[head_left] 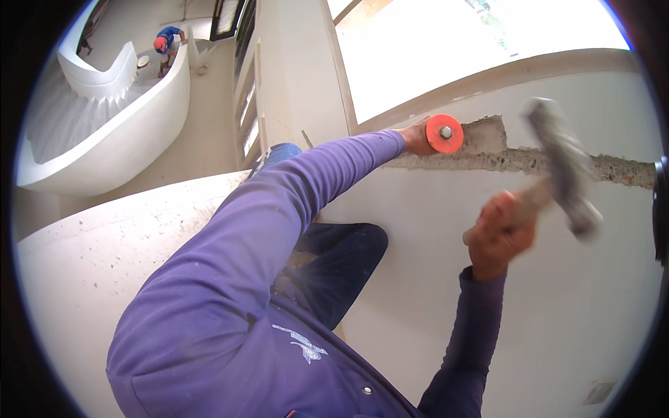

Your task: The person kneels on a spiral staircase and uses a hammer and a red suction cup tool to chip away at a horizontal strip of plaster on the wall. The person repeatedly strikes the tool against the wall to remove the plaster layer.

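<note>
Purple long sleeves (230, 279), dark blue trousers (341, 268)

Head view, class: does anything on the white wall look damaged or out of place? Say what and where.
Yes. A rough horizontal groove is cut across the white wall, baring grey, gritty material with ragged edges. At its left end the left hand holds a chisel with an orange guard; the right hand grips a blurred hammer.
</note>
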A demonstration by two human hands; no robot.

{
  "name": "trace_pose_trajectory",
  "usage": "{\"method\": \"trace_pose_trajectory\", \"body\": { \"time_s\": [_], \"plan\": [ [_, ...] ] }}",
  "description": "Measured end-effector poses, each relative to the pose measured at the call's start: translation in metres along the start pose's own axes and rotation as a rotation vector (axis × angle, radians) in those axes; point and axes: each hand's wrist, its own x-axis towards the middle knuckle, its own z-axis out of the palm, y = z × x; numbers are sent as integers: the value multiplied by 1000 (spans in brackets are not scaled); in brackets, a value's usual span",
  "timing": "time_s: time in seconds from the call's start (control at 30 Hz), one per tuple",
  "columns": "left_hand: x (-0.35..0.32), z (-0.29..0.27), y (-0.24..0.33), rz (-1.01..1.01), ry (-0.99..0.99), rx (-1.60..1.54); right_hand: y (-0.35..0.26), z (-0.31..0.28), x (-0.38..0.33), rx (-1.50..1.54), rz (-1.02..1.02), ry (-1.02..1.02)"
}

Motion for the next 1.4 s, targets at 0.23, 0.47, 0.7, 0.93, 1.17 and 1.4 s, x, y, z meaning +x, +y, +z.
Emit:
{"method": "trace_pose_trajectory", "body": {
  "time_s": [0.23, 0.47, 0.7, 0.93, 1.17, 1.4],
  "plan": [
    [-6, -4, 0, 30, 165, -103, -21, -1, 36, -287, 204, -404],
    [6, 0, 6, -30, 22, -41, 6, -9, 10, 97, -7, 73],
    [2, 10, -16, 34, 133, -68, -8, -6, 38, -281, 277, -403],
    [16, 3, -4, -20, 69, -42, 4, -3, 20, 35, 53, 108],
    [12, 2, -3, -15, 129, -31, -1, -16, 41, -202, 255, -346],
    [19, 9, 12, -33, 92, -112, 11, -9, 13, 155, 121, 157]
  ]
}}
